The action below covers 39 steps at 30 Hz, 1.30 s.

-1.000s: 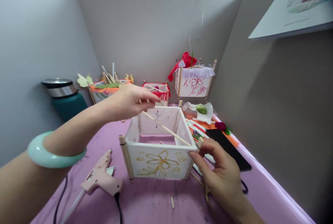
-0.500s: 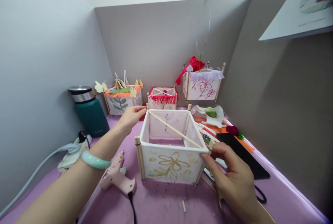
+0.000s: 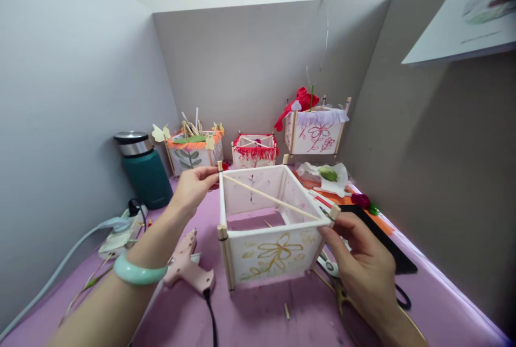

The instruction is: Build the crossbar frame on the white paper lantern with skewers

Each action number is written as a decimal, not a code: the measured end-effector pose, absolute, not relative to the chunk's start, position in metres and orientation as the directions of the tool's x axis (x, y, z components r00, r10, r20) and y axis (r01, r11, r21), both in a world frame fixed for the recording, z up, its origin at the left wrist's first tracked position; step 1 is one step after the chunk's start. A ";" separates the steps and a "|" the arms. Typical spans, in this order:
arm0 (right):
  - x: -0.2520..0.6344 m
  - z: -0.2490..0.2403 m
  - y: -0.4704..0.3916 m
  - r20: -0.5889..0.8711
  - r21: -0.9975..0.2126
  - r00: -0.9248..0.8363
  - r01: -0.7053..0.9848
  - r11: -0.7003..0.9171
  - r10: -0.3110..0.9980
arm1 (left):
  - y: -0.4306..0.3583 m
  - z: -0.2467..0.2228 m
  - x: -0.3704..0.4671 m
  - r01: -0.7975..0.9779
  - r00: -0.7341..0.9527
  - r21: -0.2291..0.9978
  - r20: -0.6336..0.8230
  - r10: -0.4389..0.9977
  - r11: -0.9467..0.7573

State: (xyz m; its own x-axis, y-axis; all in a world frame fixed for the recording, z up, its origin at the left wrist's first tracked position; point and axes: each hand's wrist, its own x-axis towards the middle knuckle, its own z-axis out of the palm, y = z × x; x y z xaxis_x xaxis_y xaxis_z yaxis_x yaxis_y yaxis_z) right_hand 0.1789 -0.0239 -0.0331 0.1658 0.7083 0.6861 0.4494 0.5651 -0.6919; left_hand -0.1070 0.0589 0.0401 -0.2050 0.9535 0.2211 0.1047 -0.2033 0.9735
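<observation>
Between my hands is a white box-shaped paper lantern (image 3: pixel 274 255) with wooden corner posts, open at the top. A yellow flower is drawn on its near wall. A thin wooden stick (image 3: pixel 270 197) lies diagonally across the top, from the far left corner to the near right one. My left hand (image 3: pixel 193 188) pinches the far left corner post; its fingertips are partly hidden behind the post. At the near right corner, the thumb and fingers of my right hand (image 3: pixel 360 261) close on the lantern's post and edge. Its lower right side is partly covered by that hand.
A pink glue gun (image 3: pixel 189 266) lies left of the lantern. Behind stand a teal bottle (image 3: pixel 147 175) and decorated lanterns (image 3: pixel 253 159); another lantern (image 3: pixel 316 137) is at the back right. Scissors (image 3: pixel 341 288) and a black tablet-like slab (image 3: pixel 379 239) lie right. A power strip (image 3: pixel 123 234) sits left.
The lantern has turned slightly: its near side has shifted right and its far left corner left. Both hands have moved with it and keep their grip.
</observation>
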 end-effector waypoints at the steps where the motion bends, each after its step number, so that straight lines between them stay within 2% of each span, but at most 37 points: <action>1: 0.180 -0.035 -0.022 0.668 -0.716 0.190 0.427 0.553 0.719 | 0.055 0.039 -0.108 0.104 -0.205 0.972 0.230 0.951 -0.213; 6: 0.182 -0.040 -0.014 0.586 -0.807 0.295 0.292 0.513 0.755 | 0.038 0.037 -0.113 0.136 -0.181 0.972 0.217 0.959 -0.194; 14: 0.171 -0.042 -0.003 0.572 -0.820 0.282 0.185 0.541 0.770 | 0.024 0.024 -0.132 0.133 -0.269 0.954 0.297 0.916 -0.270; 18: 0.171 -0.047 0.007 0.566 -0.821 0.279 0.105 0.561 0.776 | 0.023 0.018 -0.132 0.108 -0.246 0.940 0.340 0.908 -0.323; 28: 0.169 -0.048 0.006 0.607 -0.792 0.293 0.145 0.593 0.739 | 0.023 0.019 -0.127 0.089 -0.249 0.930 0.367 0.896 -0.356; 39: 0.171 -0.048 0.006 0.578 -0.814 0.311 0.159 0.559 0.754 | 0.022 0.020 -0.127 0.083 -0.250 0.938 0.347 0.904 -0.337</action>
